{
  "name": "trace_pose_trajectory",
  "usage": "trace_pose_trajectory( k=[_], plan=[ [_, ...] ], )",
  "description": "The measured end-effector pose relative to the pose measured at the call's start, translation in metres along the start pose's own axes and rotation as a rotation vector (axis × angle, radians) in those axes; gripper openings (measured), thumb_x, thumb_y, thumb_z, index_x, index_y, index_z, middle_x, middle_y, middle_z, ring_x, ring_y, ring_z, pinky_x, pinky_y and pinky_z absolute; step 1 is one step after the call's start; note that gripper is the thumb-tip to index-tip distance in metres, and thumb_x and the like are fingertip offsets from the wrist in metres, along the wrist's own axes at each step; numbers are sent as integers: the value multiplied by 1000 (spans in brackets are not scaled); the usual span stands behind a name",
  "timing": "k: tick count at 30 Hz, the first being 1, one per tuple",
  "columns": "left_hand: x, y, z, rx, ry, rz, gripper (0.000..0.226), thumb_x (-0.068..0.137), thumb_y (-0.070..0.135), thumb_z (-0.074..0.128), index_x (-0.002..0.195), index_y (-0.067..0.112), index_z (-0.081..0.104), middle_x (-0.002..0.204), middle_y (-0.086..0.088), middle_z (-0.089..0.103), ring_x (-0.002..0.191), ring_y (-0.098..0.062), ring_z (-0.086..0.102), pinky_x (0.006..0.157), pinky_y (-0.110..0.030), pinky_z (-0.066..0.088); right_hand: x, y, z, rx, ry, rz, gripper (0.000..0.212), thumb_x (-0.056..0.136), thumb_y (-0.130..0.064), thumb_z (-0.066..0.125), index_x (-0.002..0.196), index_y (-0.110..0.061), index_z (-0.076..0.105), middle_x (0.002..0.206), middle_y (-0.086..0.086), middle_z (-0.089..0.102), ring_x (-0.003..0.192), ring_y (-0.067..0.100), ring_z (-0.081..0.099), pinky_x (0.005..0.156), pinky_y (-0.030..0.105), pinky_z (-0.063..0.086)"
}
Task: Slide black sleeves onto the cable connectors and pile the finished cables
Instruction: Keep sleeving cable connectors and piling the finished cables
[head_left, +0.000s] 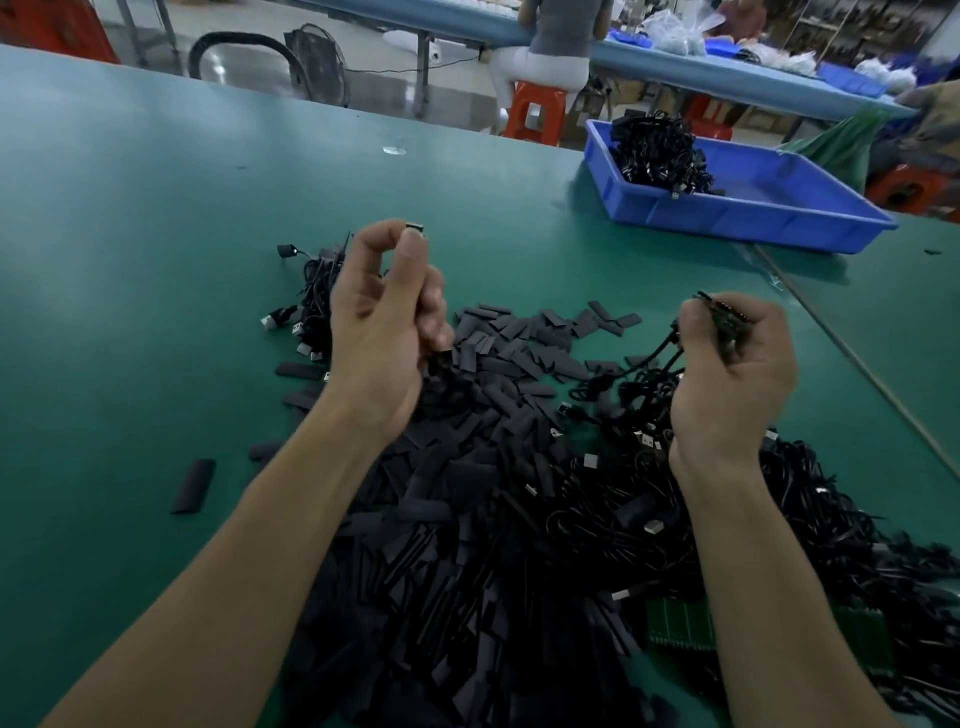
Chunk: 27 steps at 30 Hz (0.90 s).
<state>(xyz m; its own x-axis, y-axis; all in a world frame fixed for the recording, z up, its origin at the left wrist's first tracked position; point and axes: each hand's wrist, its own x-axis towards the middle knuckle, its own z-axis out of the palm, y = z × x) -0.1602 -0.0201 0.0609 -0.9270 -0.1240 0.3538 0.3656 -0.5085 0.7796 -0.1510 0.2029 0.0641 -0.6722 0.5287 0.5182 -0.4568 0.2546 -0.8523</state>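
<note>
A lone black sleeve (193, 486) is lying well out to the left of the left hand (387, 322), likely a stray from the heap. Just beyond that hand's knuckles a small pile of cables (311, 306) is sitting with its metal plugs showing, probably the finished ones, set there to keep them apart from the raw stock. The left hand is hovering raised above the table, thumb and forefinger pinching a small dark piece (414, 228) at their tips. It seems held high for a clear look, though whether it is a sleeve alone or a sleeved connector is too small to tell. Between the two hands and spreading under both wrists, the heap of sleeves (467, 493) is lying within easy reach of either. The right hand (732, 374) is curling its fingers round a connector end (719, 312) with a greenish board showing, its cable hanging down into the tangle of cables (810, 499) below that wrist, seemingly presenting the end for a sleeve. Far beyond the right hand a blue tray (753, 218) is holding more black cables.
</note>
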Motion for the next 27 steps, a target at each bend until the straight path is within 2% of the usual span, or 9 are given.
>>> trace_pose_trajectory(
  k=[3,6,9,11,13,15,19,22,27],
  plan=[
    [2,7,-8,283,-22,71,14,102,23,53,92,25,62,59,12,50,46,-3,35,43,-14,31,-2,-7,-9,-159,-359,-89,23,89,-11,73,88,-33,66,79,-19,67,71,-5,59,67,12,48],
    [4,6,-18,571,-74,50,23,106,22,47,102,26,69,60,15,48,49,-1,35,46,-11,29,-5,-18,-12,-427,-976,-2,9,82,-34,79,87,-32,71,85,-18,72,76,0,65,69,12,49],
    [7,4,-26,672,-149,-114,31,107,11,41,127,22,62,64,14,54,51,-4,36,45,-16,31,-15,-24,-5,-632,-1400,219,44,69,-74,71,88,-34,74,85,-18,73,76,-3,67,66,13,50],
    [7,6,-30,705,-195,-166,37,105,4,41,137,18,56,68,14,62,55,-3,48,47,-17,39,-24,-22,4,-736,-1379,234,52,76,-79,59,83,-30,74,77,-16,73,65,-1,65,59,17,50],
    [5,9,-31,765,-261,-161,36,106,5,42,138,18,51,79,9,71,63,-4,59,54,-17,47,-30,-16,13,-788,-1200,199,38,94,-59,55,86,-27,72,74,-8,73,68,11,67,67,33,57],
    [3,10,-31,792,-300,-172,23,105,7,45,123,22,50,89,6,74,68,-10,66,58,-19,50,-32,-8,21,-861,-1067,88,19,100,-37,57,107,-26,71,96,-3,73,88,17,68,84,41,57],
    [3,7,-30,772,-264,-199,12,103,7,51,100,18,53,91,6,77,72,-17,72,60,-20,53,-31,4,32,-1142,-1094,-50,44,99,-37,60,141,-23,53,128,5,56,121,26,53,101,42,46],
    [1,4,-32,744,-205,-184,14,98,5,60,94,17,65,79,2,74,73,-24,71,63,-22,57,-32,11,34,-1212,-1125,-50,47,96,-46,62,137,-24,58,128,6,55,121,27,52,100,41,44],
    [-1,2,-32,746,-152,-169,10,92,11,71,97,20,74,71,2,71,65,-17,71,62,-22,58,-34,14,28,-935,-993,6,22,87,-33,77,103,-26,65,104,-4,59,98,18,59,85,33,48]
  ],
)
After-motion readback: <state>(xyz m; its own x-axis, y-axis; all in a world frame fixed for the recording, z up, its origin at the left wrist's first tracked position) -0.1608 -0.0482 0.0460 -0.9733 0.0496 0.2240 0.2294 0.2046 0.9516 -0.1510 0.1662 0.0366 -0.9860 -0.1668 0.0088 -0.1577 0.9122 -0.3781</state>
